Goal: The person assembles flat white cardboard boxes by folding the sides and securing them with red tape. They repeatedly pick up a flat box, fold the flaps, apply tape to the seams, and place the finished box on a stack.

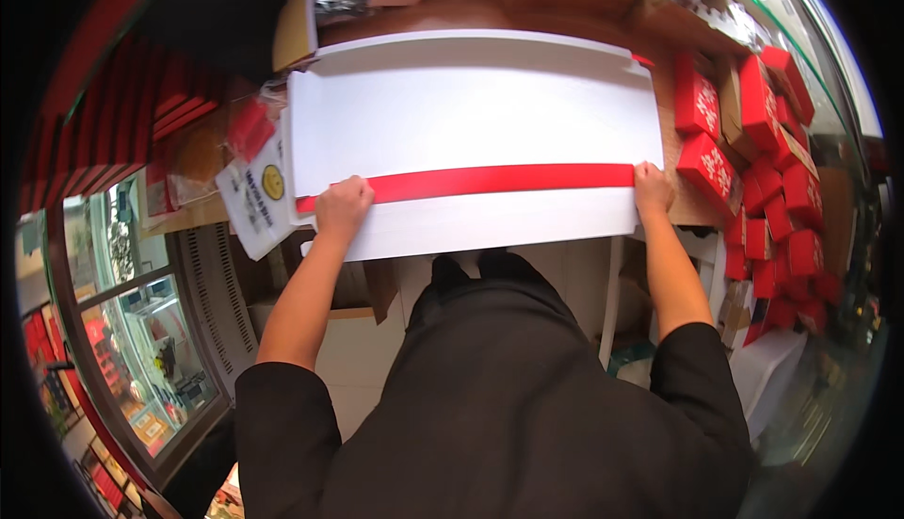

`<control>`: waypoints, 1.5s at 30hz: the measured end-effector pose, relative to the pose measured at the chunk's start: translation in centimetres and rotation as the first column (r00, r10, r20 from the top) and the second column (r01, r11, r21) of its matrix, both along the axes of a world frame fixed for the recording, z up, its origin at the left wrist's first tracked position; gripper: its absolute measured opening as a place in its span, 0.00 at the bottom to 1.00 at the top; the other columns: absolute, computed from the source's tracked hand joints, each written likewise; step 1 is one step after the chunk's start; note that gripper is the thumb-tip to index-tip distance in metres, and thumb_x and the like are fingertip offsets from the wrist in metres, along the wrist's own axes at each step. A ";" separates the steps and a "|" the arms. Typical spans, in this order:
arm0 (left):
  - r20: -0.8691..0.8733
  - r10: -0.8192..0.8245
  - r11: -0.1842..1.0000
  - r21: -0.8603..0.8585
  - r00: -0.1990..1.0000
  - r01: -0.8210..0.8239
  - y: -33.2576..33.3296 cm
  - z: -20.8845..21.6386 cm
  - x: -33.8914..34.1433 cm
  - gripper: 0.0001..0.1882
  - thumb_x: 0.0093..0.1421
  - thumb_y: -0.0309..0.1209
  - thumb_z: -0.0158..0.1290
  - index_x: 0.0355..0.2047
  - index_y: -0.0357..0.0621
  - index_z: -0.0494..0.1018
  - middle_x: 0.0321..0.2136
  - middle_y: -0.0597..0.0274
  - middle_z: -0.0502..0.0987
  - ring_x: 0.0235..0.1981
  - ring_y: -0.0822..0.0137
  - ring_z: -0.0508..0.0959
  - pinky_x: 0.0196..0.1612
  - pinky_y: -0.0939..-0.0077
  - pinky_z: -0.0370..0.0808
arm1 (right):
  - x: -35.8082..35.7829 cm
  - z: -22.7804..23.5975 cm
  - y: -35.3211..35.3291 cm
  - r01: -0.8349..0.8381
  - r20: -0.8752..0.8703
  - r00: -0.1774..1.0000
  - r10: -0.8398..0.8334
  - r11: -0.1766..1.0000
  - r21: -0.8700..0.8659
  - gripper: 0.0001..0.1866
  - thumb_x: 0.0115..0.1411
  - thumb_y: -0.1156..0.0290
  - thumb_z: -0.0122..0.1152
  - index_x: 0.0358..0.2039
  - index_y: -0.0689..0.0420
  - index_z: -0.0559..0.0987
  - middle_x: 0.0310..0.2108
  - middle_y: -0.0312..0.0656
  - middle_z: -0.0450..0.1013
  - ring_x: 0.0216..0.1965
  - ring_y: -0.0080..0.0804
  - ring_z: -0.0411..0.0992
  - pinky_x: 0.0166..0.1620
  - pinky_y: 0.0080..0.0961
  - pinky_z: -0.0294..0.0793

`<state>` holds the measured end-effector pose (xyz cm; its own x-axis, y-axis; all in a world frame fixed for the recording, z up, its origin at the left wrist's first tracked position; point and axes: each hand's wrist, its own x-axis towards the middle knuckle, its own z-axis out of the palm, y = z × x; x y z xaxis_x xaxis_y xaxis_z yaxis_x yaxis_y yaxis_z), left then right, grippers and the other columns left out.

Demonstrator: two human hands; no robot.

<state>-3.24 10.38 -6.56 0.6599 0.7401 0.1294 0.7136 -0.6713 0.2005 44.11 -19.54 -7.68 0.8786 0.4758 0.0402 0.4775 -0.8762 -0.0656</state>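
Red ribbon (490, 180) across white sheet (471, 105), left hand (341, 206), right hand (652, 189) grip pressing its ends at sheet edges

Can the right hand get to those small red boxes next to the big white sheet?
Probably yes. The right hand presses the red ribbon's end at the flat white cardboard sheet's right edge, and the small red boxes lie just beside it, with nothing between them.

We pressed our left hand (342, 206) and right hand (652, 189) on the ends of a long red ribbon strip (490, 180) across a large white cardboard sheet (471, 114); small red boxes (767, 142) were stacked right.
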 end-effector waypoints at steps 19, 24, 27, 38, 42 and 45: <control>-0.121 -0.572 0.798 0.147 0.812 0.584 2.4 3.6 -3.2 0.06 0.46 0.22 0.50 0.27 0.38 0.67 0.31 0.56 0.69 0.35 0.61 0.73 0.34 0.74 0.76 | -24.4 9.1 13.2 -0.651 0.052 0.535 0.843 0.373 0.661 0.11 0.52 0.75 0.67 0.38 0.57 0.80 0.35 0.44 0.76 0.37 0.38 0.75 0.40 0.32 0.75; -0.071 -0.524 0.837 0.140 0.849 0.529 2.5 3.1 -2.9 0.05 0.45 0.23 0.50 0.25 0.39 0.67 0.29 0.56 0.69 0.32 0.61 0.73 0.33 0.73 0.76 | -31.4 4.3 19.4 -0.823 0.052 0.381 0.923 0.313 0.473 0.12 0.51 0.75 0.63 0.38 0.59 0.77 0.38 0.42 0.73 0.42 0.39 0.71 0.45 0.31 0.73; 0.002 -0.451 0.885 0.126 0.892 0.447 1.6 2.7 -2.8 0.06 0.46 0.23 0.51 0.26 0.40 0.68 0.30 0.57 0.70 0.33 0.60 0.73 0.35 0.70 0.76 | -31.9 3.3 20.1 -0.889 0.108 0.360 0.927 0.305 0.342 0.09 0.50 0.76 0.59 0.34 0.59 0.76 0.35 0.42 0.71 0.39 0.37 0.69 0.44 0.30 0.71; 0.221 -0.440 0.895 0.186 0.870 0.405 1.3 2.0 -3.2 0.06 0.52 0.26 0.54 0.29 0.41 0.68 0.31 0.58 0.70 0.35 0.60 0.72 0.39 0.69 0.74 | -31.8 2.9 21.1 -0.977 0.235 0.211 0.949 0.211 0.028 0.04 0.49 0.72 0.55 0.25 0.57 0.73 0.28 0.41 0.67 0.33 0.33 0.66 0.40 0.23 0.69; 0.196 -0.463 0.885 0.159 0.864 0.438 1.3 1.7 -4.0 0.07 0.52 0.27 0.54 0.29 0.40 0.69 0.32 0.58 0.70 0.35 0.60 0.73 0.39 0.69 0.74 | -32.2 3.3 20.6 -0.987 0.232 0.149 0.961 0.159 -0.025 0.03 0.49 0.72 0.55 0.25 0.57 0.73 0.28 0.40 0.67 0.34 0.33 0.66 0.40 0.23 0.69; 0.209 -0.406 0.914 0.087 0.890 0.397 0.3 1.5 -4.4 0.10 0.53 0.25 0.55 0.35 0.38 0.70 0.35 0.55 0.72 0.38 0.57 0.73 0.42 0.67 0.73 | -32.5 3.2 20.5 -0.986 0.199 0.154 0.968 0.164 -0.036 0.04 0.48 0.72 0.55 0.25 0.57 0.74 0.27 0.38 0.67 0.35 0.32 0.66 0.40 0.24 0.68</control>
